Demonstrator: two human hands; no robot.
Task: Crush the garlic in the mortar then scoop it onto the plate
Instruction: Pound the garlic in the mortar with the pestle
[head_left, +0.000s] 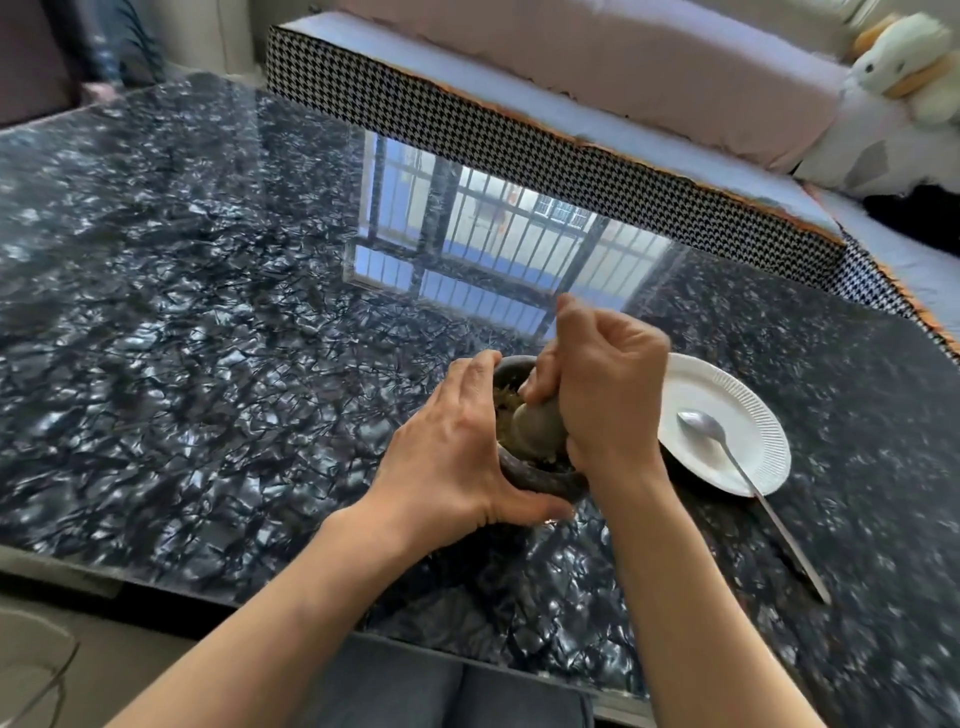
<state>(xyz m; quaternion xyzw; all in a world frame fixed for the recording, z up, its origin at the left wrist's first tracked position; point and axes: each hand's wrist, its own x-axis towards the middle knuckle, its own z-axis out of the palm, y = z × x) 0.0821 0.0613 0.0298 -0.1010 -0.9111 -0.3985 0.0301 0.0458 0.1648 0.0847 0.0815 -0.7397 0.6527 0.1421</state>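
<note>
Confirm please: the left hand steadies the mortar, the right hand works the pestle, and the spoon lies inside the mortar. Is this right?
Not quite. In the head view the spoon rests its bowl on the white plate, not in the mortar. The left hand does steady the mortar and the right hand works the pestle.

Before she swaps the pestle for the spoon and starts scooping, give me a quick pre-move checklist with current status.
1. Mortar steadied: ok, left hand grips its side.
2. Pestle under control: ok, right hand holds it, head down in the bowl.
3. Garlic crushed enough: cannot tell, only a pale mash partly shows.
4. Plate ready: ok, it sits beside the mortar on the right, no food on it.
5. Spoon reachable: ok, bowl rests on the plate, handle on the table.
</note>
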